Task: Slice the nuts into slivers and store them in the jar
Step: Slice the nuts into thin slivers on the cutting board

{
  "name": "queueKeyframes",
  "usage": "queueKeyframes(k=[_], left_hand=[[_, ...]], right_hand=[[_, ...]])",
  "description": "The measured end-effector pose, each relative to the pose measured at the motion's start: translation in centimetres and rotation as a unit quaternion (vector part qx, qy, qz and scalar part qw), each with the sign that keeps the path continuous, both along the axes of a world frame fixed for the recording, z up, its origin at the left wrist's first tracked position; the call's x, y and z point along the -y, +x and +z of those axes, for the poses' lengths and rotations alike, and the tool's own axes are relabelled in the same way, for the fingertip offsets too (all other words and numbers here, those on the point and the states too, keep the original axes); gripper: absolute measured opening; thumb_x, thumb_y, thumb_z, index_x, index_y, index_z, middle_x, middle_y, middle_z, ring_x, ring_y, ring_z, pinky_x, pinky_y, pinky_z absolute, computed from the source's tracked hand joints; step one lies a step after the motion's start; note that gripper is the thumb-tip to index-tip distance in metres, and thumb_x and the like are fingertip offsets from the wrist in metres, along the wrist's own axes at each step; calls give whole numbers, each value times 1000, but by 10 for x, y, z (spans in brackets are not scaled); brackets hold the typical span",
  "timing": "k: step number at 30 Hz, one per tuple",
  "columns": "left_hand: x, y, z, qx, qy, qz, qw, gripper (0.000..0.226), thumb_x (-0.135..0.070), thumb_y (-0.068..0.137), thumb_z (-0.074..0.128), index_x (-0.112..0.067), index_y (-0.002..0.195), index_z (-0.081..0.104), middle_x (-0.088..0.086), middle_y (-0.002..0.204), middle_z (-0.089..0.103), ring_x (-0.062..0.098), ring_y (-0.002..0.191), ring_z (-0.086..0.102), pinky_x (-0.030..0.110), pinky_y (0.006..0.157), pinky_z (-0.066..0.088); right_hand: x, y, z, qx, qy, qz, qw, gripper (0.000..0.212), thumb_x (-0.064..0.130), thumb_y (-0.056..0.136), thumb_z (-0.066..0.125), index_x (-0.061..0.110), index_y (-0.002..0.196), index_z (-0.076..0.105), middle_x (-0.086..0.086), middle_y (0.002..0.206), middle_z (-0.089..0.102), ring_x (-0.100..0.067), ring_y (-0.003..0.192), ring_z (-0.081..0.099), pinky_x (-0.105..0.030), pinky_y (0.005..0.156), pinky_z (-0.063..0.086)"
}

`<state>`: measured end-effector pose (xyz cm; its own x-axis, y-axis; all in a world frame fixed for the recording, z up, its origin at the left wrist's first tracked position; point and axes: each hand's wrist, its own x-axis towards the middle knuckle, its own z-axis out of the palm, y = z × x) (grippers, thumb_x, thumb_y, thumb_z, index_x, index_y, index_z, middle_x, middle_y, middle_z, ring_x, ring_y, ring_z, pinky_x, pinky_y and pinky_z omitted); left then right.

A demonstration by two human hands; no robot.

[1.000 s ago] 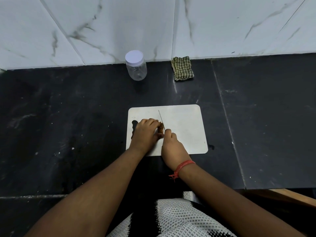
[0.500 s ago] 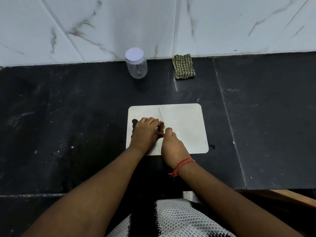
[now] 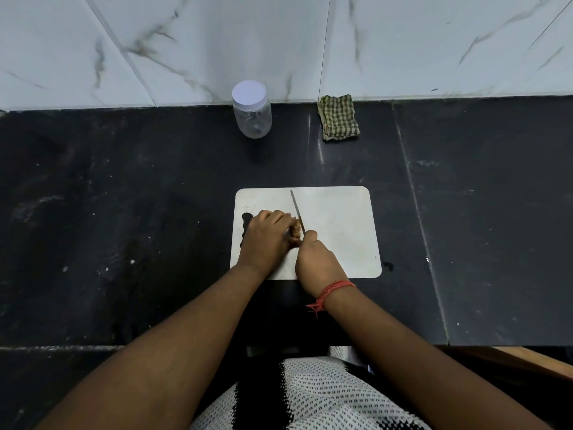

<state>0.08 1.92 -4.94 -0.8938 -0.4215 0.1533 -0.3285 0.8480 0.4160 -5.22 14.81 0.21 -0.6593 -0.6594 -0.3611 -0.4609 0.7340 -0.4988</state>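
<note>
Black stone countertop (image 3: 124,212) runs up to a marble-veined tile wall, and I am working at its middle on a white cutting board (image 3: 341,225) with a wavy handle cut-out at its left edge. My left hand (image 3: 266,237) is curled over the nuts (image 3: 296,228), pinning a small brown cluster under its fingertips near the board's left half; only a sliver of brown shows, so I cannot count them. My right hand (image 3: 316,262) is clenched around the handle of a knife (image 3: 297,209), whose thin blade points away from me and rests against the right side of the nuts.

Compared with half a second ago, almost nothing has shifted: both hands sit in the same spot, the blade at the same angle, perhaps pressed a touch closer to my left fingertips. I read that as the middle of a slicing run, not its end.

Behind the board, well apart from it, the clear plastic jar (image 3: 252,116) stands by the wall with its white lid on and looks empty. A folded checked cloth (image 3: 339,117) lies to its right. Storing has not begun.
</note>
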Motion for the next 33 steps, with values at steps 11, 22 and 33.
queueKeyframes(k=[11,22,33], left_hand=[[2,0,-5,-21,-3,3,1000,24,-31,84,52,-17,92,70,0,94,69,27,82,57,44,73,50],[-1,-1,-9,-31,-8,10,999,15,-25,82,66,-17,94,70,-1,95,70,27,82,57,37,74,46],[-1,1,-9,-12,4,11,1000,34,-39,85,52,-15,99,72,0,99,71,28,84,58,42,75,51]], right_hand=[[11,1,-2,-6,16,-13,1000,26,0,93,31,2,117,40,-19,111,58,-37,97,61,-33,66,33],[8,-3,-2,13,6,-12,1000,26,-1,92,30,3,116,40,-19,108,58,-38,94,60,-34,66,33],[6,-5,-4,4,11,2,1000,27,-2,91,30,3,116,40,-20,108,59,-38,93,60,-34,67,34]])
